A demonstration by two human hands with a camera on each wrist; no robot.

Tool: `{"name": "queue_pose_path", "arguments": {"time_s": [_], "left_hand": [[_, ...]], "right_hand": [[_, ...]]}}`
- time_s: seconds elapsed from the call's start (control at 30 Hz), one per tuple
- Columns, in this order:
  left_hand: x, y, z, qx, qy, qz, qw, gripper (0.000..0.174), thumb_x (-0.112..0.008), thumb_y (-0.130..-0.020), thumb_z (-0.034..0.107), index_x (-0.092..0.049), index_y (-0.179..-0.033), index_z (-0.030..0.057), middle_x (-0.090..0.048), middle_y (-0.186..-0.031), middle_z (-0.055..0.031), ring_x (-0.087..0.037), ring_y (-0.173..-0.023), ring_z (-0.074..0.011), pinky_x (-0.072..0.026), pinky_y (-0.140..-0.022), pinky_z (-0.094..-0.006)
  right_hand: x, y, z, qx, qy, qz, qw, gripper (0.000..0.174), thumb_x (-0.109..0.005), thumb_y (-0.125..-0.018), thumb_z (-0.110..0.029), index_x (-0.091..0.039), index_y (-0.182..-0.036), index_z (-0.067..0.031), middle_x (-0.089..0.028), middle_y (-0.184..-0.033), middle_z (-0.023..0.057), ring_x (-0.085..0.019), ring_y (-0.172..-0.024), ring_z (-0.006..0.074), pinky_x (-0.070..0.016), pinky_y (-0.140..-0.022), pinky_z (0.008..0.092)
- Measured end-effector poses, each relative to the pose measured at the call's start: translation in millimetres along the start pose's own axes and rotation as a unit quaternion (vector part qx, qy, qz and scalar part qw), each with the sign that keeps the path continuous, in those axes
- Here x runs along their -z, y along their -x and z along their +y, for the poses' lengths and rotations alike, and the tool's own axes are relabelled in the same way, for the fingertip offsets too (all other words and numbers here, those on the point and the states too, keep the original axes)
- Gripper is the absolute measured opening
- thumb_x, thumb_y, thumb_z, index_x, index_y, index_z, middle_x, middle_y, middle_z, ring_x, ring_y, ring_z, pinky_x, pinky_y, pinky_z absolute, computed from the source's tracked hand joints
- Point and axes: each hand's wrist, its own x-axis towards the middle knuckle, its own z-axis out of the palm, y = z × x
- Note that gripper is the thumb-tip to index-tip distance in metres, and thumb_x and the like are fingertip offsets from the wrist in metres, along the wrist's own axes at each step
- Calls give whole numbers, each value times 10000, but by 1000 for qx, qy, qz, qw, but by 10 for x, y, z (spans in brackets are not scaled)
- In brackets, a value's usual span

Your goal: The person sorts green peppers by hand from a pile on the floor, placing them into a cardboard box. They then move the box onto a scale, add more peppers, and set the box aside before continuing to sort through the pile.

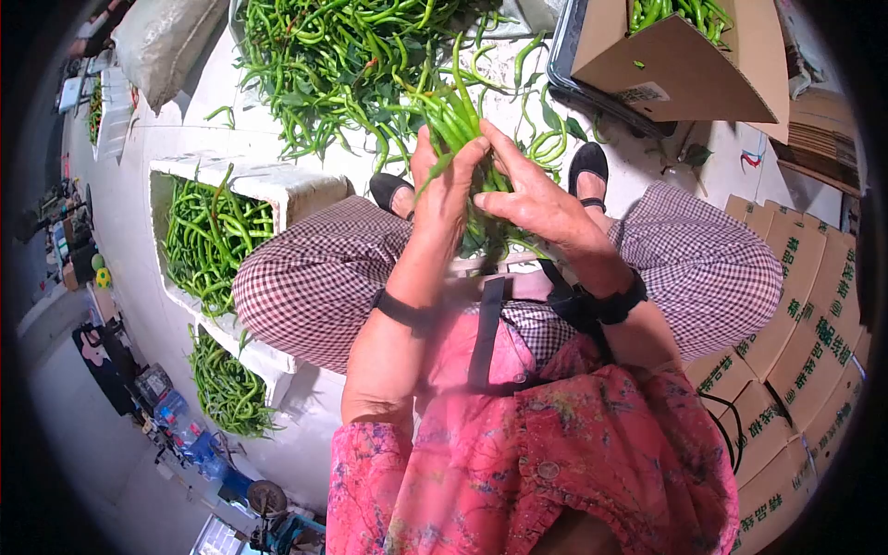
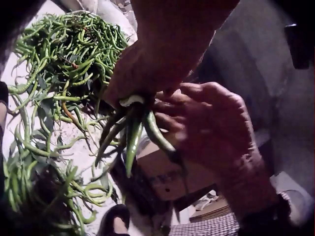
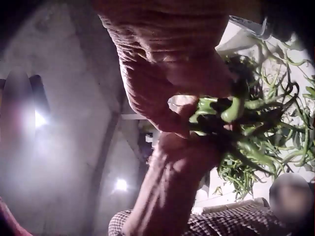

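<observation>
A bunch of green chili peppers (image 1: 453, 116) is held between both hands above the floor, in front of the seated person's knees. The left hand (image 1: 444, 190) grips the bunch from the left, its thumb across the peppers. From the other side the right hand (image 1: 541, 203) holds the same bunch, fingers and thumb curled around it. In the left wrist view, a few pepper ends (image 2: 133, 142) hang below the left hand (image 2: 140, 69), with the right hand (image 2: 211, 128) close beside. The right wrist view shows peppers (image 3: 231, 110) poking out between the hands; their inner part is hidden.
A large heap of chili peppers (image 1: 324, 69) lies ahead, with loose ones scattered toward the shoes. At left stands a white foam box (image 1: 310, 190) of peppers. A cardboard box (image 1: 675, 74) with peppers is at the upper right; flattened cartons (image 1: 795, 342) lie at right.
</observation>
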Motion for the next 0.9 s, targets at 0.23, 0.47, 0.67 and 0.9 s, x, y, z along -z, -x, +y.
{"name": "queue_pose_path", "arguments": {"time_s": [0.23,0.47,0.67,0.9], "left_hand": [[-111,58,-165,56,36,-86,994,649,-713,-735,186,-365,-1252,5,-485,-1090,-117,-494,-1050,-237,-413,-922,-347],[-147,52,-204,54,-87,-125,987,893,-753,-746,283,-259,-1420,-31,-470,-1255,-198,-460,-1193,-285,-365,-1017,-362],[-62,130,54,-25,-315,-179,932,600,-566,-844,72,-357,-1394,-50,-492,-1344,-232,-492,-1238,-295,-370,-1034,-339],[89,44,178,-3,-198,-190,961,506,-469,-911,40,-350,-1394,-55,-568,-1262,-224,-587,-1115,-278,-439,-974,-341]], "right_hand": [[-75,9,65,22,-187,2,982,820,-564,-882,-313,-122,-1484,27,-280,-1485,137,-267,-1385,230,-188,-1132,317],[-2,-240,789,-4,-33,167,985,373,-557,-886,-186,-498,-1215,-21,-517,-1175,111,-499,-1092,223,-421,-905,338],[266,-254,837,-94,-481,188,851,224,-641,-810,-71,-640,-1023,-2,-663,-949,70,-633,-865,168,-518,-799,299],[390,-238,560,-118,-427,90,892,442,-668,-815,-46,-530,-1230,13,-631,-1112,117,-644,-959,221,-532,-873,327]]}}
